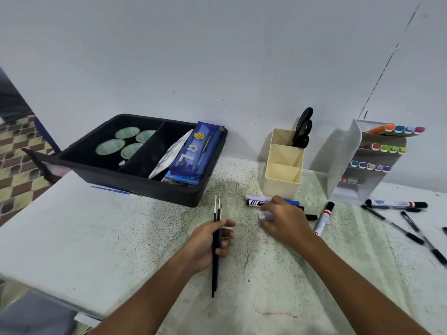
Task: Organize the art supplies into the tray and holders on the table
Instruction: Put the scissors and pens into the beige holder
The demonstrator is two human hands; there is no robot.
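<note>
My left hand point(210, 243) grips a bunch of thin paintbrushes point(216, 267) upright, bristles pointing away from me. My right hand point(285, 220) lies over a cluster of whiteboard markers point(260, 200) in front of the cream holder point(283, 165), its fingers curled round a blurred pale marker point(265, 216). A red-banded marker point(324, 218) lies just right of that hand. The black tray point(135, 182) holds round paint pans, a white palette and a blue pencil case point(198, 151). Black scissors point(302, 129) stand in the holder's back slot.
A white tiered rack point(348, 165) at the right carries rows of coloured markers. More markers point(396, 203) and black pens point(416, 228) are scattered on the table's right side. A blue brush point(113, 190) lies by the tray's front wall. The table's left edge drops off to a tiled floor.
</note>
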